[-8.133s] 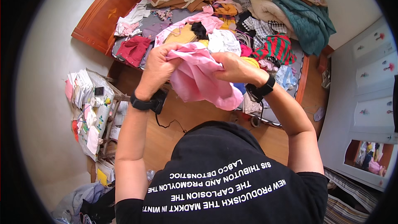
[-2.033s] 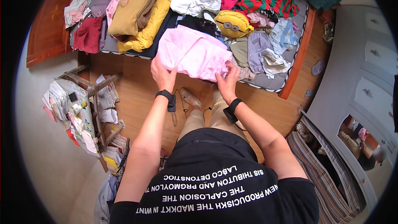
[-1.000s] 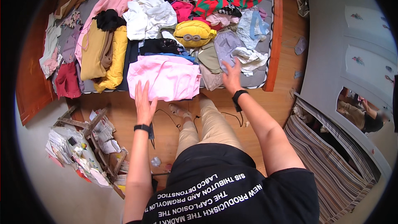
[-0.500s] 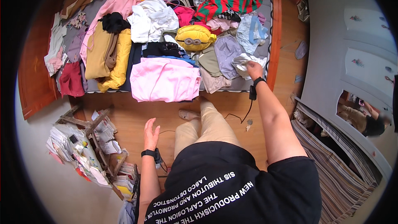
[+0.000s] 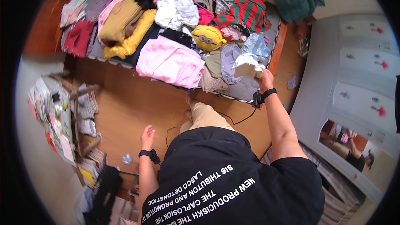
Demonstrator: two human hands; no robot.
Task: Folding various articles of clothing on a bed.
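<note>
My right hand [image 5: 265, 80] is closed on the edge of a small white garment [image 5: 248, 61] at the bed's near right corner. The cloth's lower part is raised, with a shaded beige-grey side showing; its exact kind I cannot make out. Beside it lie a grey-lilac garment [image 5: 230, 63] and a pale blue one [image 5: 255, 45]. My left hand [image 5: 147, 137] hangs over the floor near my hip, holding nothing, fingers stretched out.
Folded pink cloth [image 5: 171, 61], a yellow pouch [image 5: 208, 37], a red-and-green striped garment [image 5: 248, 13] and other clothes cover the bed. A wooden rack [image 5: 79, 112] with papers stands left, a pale wardrobe [image 5: 333, 83] right. A thin cable [image 5: 239, 121] crosses the floor.
The view has turned, so the bed appears tilted. My right hand has drawn the white garment's near edge up and toward the bed's corner. My left hand stays low and holds nothing.
</note>
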